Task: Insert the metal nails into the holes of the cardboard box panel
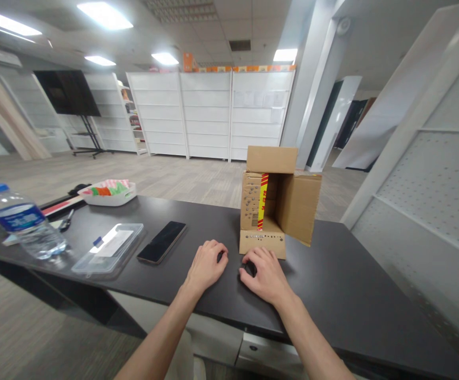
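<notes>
A small cardboard box sits on its side on the dark desk, its mouth and flaps facing me. One flap is raised, another swings out to the right, and the lower one slopes down to the desk. My left hand rests on the desktop left of the box, fingers loosely curved and thumb apart from them. Just before the lower flap lies my right hand, curved the same way with a dark gap between thumb and forefinger. I make out nothing held in either hand; the space under the palms is hidden.
Left of my hands lie a black phone and a clear plastic case. Farther left stand a water bottle and a white tray with colourful packets. A perforated panel rises beyond the desk's right edge.
</notes>
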A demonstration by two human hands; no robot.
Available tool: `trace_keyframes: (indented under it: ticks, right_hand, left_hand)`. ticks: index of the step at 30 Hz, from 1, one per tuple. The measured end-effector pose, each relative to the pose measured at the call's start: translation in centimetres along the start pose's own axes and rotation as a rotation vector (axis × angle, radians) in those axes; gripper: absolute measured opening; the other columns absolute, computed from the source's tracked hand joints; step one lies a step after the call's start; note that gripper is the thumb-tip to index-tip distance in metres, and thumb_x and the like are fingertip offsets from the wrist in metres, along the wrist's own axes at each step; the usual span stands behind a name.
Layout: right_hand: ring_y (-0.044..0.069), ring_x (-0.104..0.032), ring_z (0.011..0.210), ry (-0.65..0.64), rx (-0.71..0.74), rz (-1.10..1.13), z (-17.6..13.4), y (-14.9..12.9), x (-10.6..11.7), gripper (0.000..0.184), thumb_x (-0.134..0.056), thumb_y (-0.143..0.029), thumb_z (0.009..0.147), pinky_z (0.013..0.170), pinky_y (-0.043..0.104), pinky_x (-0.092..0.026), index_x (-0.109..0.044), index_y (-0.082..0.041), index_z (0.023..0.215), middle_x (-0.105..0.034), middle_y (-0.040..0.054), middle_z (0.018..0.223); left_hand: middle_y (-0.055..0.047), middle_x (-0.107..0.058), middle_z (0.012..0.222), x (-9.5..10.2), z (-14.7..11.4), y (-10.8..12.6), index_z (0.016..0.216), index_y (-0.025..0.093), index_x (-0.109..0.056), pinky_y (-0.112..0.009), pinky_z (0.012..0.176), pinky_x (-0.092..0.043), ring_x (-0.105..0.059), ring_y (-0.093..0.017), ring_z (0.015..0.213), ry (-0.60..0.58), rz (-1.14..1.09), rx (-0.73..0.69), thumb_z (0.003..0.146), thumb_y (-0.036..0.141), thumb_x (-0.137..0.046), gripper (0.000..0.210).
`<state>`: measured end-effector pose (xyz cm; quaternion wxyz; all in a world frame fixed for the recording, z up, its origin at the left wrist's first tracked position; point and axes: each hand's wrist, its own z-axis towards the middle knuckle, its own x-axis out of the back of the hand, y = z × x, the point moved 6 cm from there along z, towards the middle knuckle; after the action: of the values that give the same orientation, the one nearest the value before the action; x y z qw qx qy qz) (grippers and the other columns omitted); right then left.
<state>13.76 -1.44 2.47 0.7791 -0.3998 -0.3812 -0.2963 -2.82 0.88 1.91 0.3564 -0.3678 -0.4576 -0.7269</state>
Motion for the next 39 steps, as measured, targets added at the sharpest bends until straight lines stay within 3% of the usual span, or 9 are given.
trace_keyframes:
  ticks: [6, 17, 39]
  right_hand:
    - [0.024, -0.056, 0.1, -0.012, 0.02, -0.03, -0.03, -0.36, 0.03, 0.017, -0.071, -0.033, 0.08, 0.09, 0.038, -0.036, -0.063, -0.023, 0.089, -0.064, 0.0035, 0.096]
    - [0.024, -0.055, 0.103, -0.023, 0.025, -0.055, -0.19, -0.33, -0.1, 0.022, -0.072, -0.033, 0.077, 0.093, 0.039, -0.035, -0.067, -0.024, 0.096, -0.065, 0.0037, 0.1]
    - [0.025, -0.055, 0.106, -0.058, 0.019, -0.011, -0.32, -0.23, -0.1, 0.038, -0.063, -0.019, 0.07, 0.095, 0.04, -0.035, -0.07, -0.024, 0.108, -0.066, 0.0058, 0.108]
  left_hand:
    - [-0.004, -0.068, 0.1, -0.05, 0.05, -0.08, 0.092, 0.023, -0.068, -0.034, 0.087, -0.044, -0.06, -0.021, 0.099, 0.003, 0.004, -0.007, 0.091, 0.021, -0.052, 0.016]
    - [-0.005, -0.068, 0.101, -0.01, 0.01, 0.0, 0.091, 0.023, -0.068, -0.034, 0.088, -0.044, -0.06, -0.02, 0.098, 0.006, -0.011, -0.003, 0.091, 0.02, -0.052, 0.016]
    - [-0.004, -0.068, 0.1, 0.1, -0.02, 0.07, 0.091, 0.023, -0.068, -0.035, 0.087, -0.043, -0.06, -0.021, 0.098, 0.001, 0.002, 0.003, 0.091, 0.021, -0.052, 0.016]
